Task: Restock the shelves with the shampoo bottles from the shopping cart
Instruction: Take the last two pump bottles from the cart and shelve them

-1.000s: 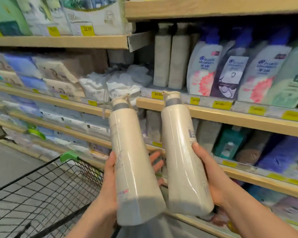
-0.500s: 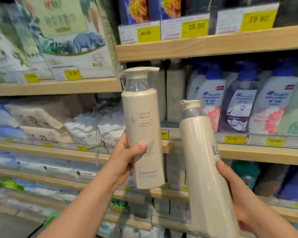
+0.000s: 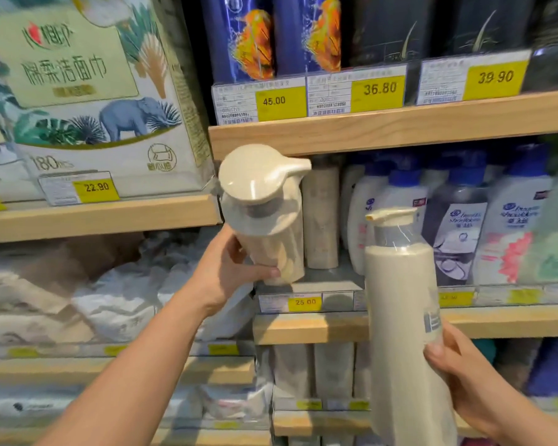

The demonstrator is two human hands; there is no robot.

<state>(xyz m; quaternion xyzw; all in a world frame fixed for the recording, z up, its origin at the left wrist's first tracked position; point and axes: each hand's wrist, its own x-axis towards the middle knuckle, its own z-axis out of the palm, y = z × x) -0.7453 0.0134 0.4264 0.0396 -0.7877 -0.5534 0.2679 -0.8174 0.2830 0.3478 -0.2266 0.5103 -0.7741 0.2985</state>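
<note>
The left hand [image 3: 231,275] is gripping a cream bottle [image 3: 268,220] low on its body, with the fingers curled round it. The bottle is tilting with its pump cap [image 3: 258,172] toward the camera, and its base is sitting at the front edge of the middle shelf [image 3: 306,326], just in front of a matching bottle [image 3: 321,217] that is already standing there. Whether the base is fully resting on the shelf, I cannot tell.

The right hand [image 3: 458,375] is holding a second bottle [image 3: 403,317] upright in front of the shelf, lower and nearer to the camera. Its fingers and thumb are wrapping round the lower body. This bottle is not yet on the shelf.

To the right, white and dark shampoo bottles [image 3: 509,233] are standing in a row. A tissue pack [image 3: 87,91] is sitting on the upper left shelf.

The bottles are looking like stiff plastic, wrapped in a glossy film, so I am judging them smooth and a little slippery. They are tall and probably full, so rather heavy and easy to tip. A hold round the middle or lower body is seeming safest; the pump cap is probably a weak place to lift from.
</note>
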